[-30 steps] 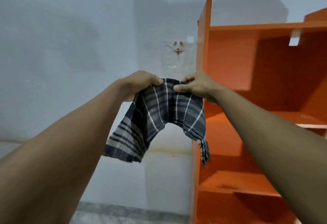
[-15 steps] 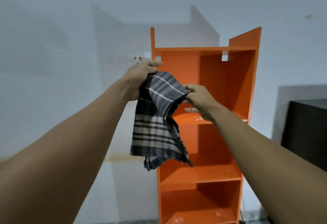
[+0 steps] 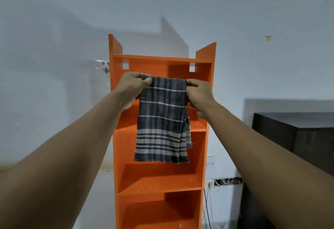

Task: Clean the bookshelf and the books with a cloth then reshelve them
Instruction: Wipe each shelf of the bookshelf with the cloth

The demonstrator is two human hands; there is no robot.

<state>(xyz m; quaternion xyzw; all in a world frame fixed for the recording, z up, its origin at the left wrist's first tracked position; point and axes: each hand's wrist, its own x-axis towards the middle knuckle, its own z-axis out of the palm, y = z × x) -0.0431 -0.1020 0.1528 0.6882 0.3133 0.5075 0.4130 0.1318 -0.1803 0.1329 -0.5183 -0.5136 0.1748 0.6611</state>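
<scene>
The plaid cloth hangs folded between left hand and right hand, each pinching a top corner, before the orange bookshelf.

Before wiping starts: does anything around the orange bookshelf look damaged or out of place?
The bookshelf stands straight; its shelves show only pale specks. The one oddity is low on the wall to its right: an electrical box looks open, with tangled wires showing.
</scene>
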